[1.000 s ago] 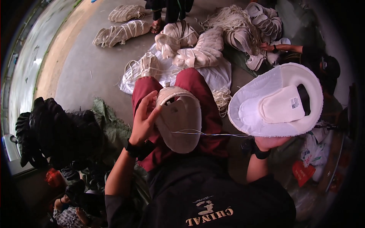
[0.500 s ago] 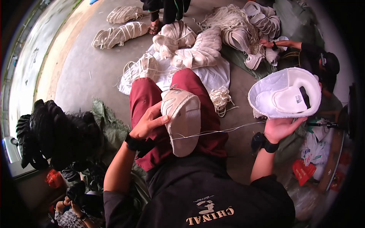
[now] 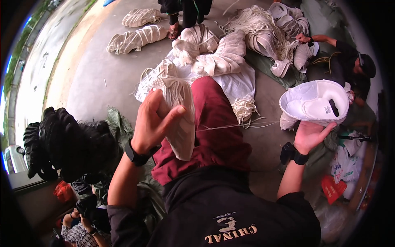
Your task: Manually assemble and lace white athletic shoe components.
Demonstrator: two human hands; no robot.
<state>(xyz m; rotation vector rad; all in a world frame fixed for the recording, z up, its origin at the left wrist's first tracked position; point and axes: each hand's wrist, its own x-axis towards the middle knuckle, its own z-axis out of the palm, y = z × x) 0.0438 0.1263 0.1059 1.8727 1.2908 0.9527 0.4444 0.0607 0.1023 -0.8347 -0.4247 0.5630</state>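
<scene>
A cream shoe upper point(image 3: 182, 127) stands on end over my left thigh, held by my left hand point(image 3: 149, 121) with the thumb pressed along its side and the other fingers mostly hidden. Out to the right, my right hand point(image 3: 309, 138) holds a second white shoe upper point(image 3: 302, 103), its hollow inside and pale lining showing. The right palm and thumb are visible under its edge; the remaining fingers are behind it. A thin thread point(image 3: 236, 125) runs across my lap between the two sides; where its ends sit is hard to make out.
Tied bundles of cream uppers point(image 3: 218, 57) lie on a white sheet point(image 3: 249, 84) ahead. A coil of cord point(image 3: 245, 109) is beside my knee. Black bundles point(image 3: 74, 142) are piled at left. One co-worker point(image 3: 349, 66) reaches into a heap at right; another person point(image 3: 183, 10) stands ahead.
My left hand has turned its upper on edge and shifted it up and left, hiding the sole opening. The right hand's upper has moved slightly right. The thread hangs slacker.
</scene>
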